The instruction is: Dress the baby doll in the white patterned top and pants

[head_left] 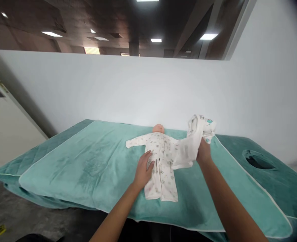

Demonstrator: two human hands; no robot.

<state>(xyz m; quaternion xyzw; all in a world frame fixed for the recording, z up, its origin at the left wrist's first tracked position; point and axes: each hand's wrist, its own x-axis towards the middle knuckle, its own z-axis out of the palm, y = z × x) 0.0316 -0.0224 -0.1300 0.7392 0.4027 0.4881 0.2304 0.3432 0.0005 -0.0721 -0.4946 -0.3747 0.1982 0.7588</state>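
A baby doll (158, 128) lies on its back on a teal towel (93, 164), dressed in a white patterned onesie (160, 161). My left hand (143, 169) rests flat on the onesie at the doll's hip, fingers apart. My right hand (203, 149) is raised just right of the doll and grips a bunched white cloth (195, 141) with a small print. The cloth hangs down from my hand onto the doll's arm on that side, which is hidden under it.
The towel covers a dark teal padded table (284, 188) with a face hole (259, 161) at the right end. A white partition wall (113, 87) stands right behind the table. Grey floor (17, 215) lies at lower left.
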